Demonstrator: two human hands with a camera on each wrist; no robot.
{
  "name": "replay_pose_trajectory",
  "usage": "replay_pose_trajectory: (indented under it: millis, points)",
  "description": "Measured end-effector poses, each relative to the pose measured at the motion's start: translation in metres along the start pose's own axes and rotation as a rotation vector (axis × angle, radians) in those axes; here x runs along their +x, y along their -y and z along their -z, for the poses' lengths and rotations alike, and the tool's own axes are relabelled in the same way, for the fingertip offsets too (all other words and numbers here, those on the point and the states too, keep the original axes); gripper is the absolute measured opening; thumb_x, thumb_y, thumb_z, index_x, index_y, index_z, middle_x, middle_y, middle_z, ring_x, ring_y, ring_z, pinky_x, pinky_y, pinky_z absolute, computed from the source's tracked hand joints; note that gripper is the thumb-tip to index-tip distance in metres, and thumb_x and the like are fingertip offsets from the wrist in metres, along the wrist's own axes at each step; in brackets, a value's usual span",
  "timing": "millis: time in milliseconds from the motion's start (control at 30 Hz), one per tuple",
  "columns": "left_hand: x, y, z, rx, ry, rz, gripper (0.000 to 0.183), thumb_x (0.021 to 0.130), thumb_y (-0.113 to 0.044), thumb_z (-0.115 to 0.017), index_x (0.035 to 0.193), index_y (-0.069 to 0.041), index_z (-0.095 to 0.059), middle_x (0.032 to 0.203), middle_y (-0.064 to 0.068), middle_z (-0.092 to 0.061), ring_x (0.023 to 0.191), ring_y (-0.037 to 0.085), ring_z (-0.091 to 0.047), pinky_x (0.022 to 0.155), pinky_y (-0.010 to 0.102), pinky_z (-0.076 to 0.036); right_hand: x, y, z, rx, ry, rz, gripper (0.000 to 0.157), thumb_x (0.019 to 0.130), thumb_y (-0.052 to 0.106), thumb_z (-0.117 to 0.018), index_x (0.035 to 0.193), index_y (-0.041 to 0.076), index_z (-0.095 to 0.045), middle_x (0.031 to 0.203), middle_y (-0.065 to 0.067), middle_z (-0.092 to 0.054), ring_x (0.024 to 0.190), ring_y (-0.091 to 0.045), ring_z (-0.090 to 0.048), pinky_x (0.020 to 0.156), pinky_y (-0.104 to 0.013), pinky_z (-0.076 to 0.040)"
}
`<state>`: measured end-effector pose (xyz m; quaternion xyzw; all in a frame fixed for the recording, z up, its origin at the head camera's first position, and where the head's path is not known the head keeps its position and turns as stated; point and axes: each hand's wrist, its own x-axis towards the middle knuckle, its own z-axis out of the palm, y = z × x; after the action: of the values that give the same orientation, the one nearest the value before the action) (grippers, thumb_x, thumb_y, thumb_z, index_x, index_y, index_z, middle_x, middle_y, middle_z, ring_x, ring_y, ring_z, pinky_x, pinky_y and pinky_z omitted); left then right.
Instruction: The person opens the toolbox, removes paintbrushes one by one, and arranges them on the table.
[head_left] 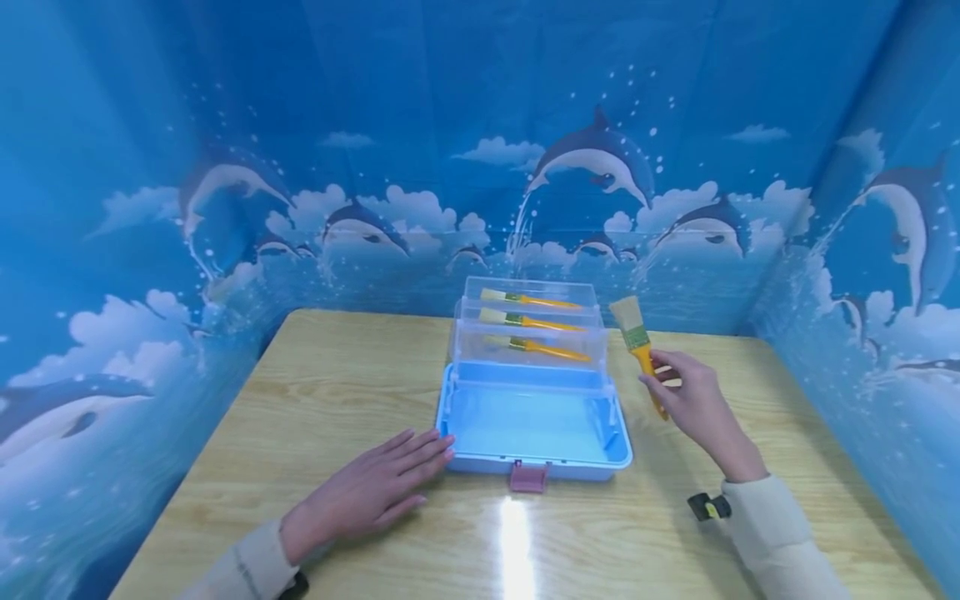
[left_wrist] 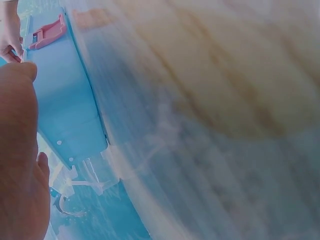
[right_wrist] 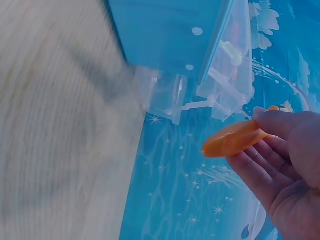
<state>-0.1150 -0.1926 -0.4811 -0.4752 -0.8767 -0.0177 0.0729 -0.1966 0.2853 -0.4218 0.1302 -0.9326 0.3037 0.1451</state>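
My right hand (head_left: 693,400) pinches a paintbrush (head_left: 643,350) by its orange handle, bristles up, just right of a blue box (head_left: 532,421). In the right wrist view the thumb and fingers hold the orange handle (right_wrist: 235,140). The left hand (head_left: 375,483) has its fingers straight, and its fingertips touch the box's left front corner. Behind the box's bare blue bottom rise clear stepped trays (head_left: 468,354). Three more brushes lie in them, a top brush (head_left: 536,298), a middle brush (head_left: 532,320) and a lower brush (head_left: 543,347).
The box stands on a wood-grain table (head_left: 337,400), its pink latch (head_left: 528,477) toward me. Blue curtains (head_left: 420,100) with dolphins and clouds hang behind the table and on both sides. A bright light reflection lies on the table in front of the latch.
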Motion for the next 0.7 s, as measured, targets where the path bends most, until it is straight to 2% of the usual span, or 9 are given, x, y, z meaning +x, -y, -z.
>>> replay_pose_trajectory:
  millis: [233, 433, 567, 700]
  points:
    - [0.0, 0.001, -0.001, -0.006, 0.013, 0.001, 0.067, 0.107, -0.04, -0.047, 0.164, -0.02, -0.017, 0.172, -0.004, -0.012, 0.157, 0.018, -0.017, 0.129, 0.03, 0.005, 0.001, -0.011, -0.002, -0.013, 0.036, -0.042, 0.039, 0.094, 0.005, -0.072, 0.128, -0.011, -0.062, 0.109, -0.028, -0.069, 0.092, -0.041, -0.072, 0.068, -0.041, -0.065]
    - [0.001, -0.001, 0.001, -0.017, 0.023, 0.014, 0.068, 0.107, -0.041, -0.046, 0.164, -0.021, -0.015, 0.172, -0.006, -0.011, 0.157, 0.017, -0.015, 0.129, 0.032, 0.001, 0.002, -0.02, -0.005, -0.019, 0.096, -0.091, 0.041, 0.096, 0.009, -0.069, 0.13, -0.012, -0.059, 0.112, -0.03, -0.068, 0.095, -0.042, -0.071, 0.068, -0.039, -0.065]
    - [0.0, -0.001, 0.002, -0.02, 0.031, 0.02, 0.067, 0.108, -0.041, -0.045, 0.164, -0.021, -0.015, 0.172, -0.006, -0.011, 0.157, 0.017, -0.015, 0.129, 0.033, -0.001, 0.003, -0.023, -0.009, -0.038, 0.117, -0.112, 0.041, 0.097, 0.009, -0.069, 0.129, -0.014, -0.059, 0.112, -0.032, -0.069, 0.097, -0.043, -0.07, 0.076, -0.048, -0.064]
    - [-0.001, -0.001, 0.001, -0.012, 0.026, 0.014, 0.066, 0.108, -0.04, -0.045, 0.164, -0.02, -0.016, 0.171, -0.005, -0.012, 0.157, 0.018, -0.017, 0.129, 0.03, 0.003, 0.004, -0.025, -0.014, -0.049, 0.163, -0.15, 0.043, 0.097, 0.01, -0.068, 0.129, -0.016, -0.058, 0.112, -0.033, -0.068, 0.099, -0.042, -0.069, 0.081, -0.051, -0.063]
